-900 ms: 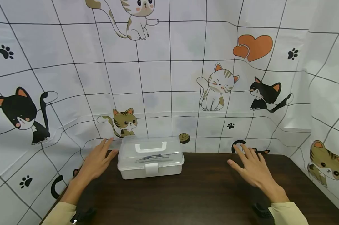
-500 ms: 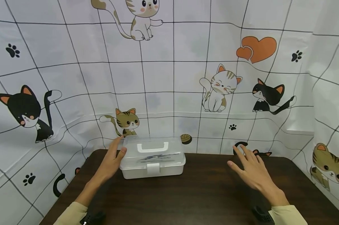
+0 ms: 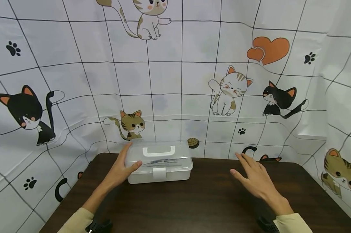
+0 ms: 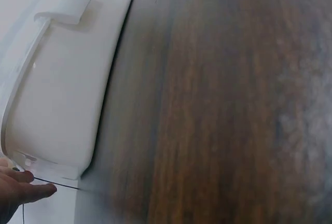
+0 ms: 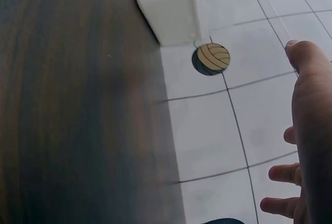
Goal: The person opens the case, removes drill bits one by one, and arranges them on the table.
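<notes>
Minding my straight-fingered left hand (image 3: 118, 171) beside the white box (image 3: 161, 165) and unclenched right hand (image 3: 254, 180) well apart, I'm judging even, two-sided support best.

A dark table (image 3: 178, 207) lies below the left hand (image 3: 119, 171), a white cloth (image 3: 165, 79) printed with cats (image 3: 233, 88) beyond it.

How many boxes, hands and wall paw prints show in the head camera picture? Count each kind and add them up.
White box: 1
Hands, the left hand and right hand: 2
Paw prints: 4
Total: 7
</notes>
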A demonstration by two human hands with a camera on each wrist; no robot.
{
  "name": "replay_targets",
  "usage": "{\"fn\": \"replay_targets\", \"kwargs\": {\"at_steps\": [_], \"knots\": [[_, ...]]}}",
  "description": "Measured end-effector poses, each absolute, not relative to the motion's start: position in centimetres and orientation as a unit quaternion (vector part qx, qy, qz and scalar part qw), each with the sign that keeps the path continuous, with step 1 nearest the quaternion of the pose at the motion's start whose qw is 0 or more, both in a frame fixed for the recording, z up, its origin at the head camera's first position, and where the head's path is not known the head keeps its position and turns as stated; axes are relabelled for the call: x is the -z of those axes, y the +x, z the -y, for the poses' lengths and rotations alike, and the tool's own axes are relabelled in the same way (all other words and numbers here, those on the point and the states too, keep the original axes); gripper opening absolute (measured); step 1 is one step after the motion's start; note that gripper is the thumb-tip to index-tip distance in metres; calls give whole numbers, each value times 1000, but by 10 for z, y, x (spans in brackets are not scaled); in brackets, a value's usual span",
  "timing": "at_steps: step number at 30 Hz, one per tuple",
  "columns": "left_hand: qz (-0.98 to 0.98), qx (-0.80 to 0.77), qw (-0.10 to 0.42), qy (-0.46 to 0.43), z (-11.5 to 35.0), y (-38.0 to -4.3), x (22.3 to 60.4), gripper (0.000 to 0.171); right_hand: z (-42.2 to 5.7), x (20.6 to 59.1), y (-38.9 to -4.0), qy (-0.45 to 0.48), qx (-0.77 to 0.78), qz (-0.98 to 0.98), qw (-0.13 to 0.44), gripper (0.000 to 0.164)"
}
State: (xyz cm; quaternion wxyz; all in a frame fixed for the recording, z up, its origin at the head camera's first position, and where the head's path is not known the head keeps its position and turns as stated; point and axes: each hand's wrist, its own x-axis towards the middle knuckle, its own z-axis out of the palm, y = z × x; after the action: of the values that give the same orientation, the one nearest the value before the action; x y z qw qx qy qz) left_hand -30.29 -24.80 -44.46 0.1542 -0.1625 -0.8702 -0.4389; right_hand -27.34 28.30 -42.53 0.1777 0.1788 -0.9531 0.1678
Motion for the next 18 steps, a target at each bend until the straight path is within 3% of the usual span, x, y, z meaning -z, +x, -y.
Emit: {"fn": "replay_targets", "kwargs": {"at_steps": [18], "knots": [[857, 482, 122, -137, 245, -300, 443, 97, -226, 447, -268, 180, -230, 939, 183, 71]]}}
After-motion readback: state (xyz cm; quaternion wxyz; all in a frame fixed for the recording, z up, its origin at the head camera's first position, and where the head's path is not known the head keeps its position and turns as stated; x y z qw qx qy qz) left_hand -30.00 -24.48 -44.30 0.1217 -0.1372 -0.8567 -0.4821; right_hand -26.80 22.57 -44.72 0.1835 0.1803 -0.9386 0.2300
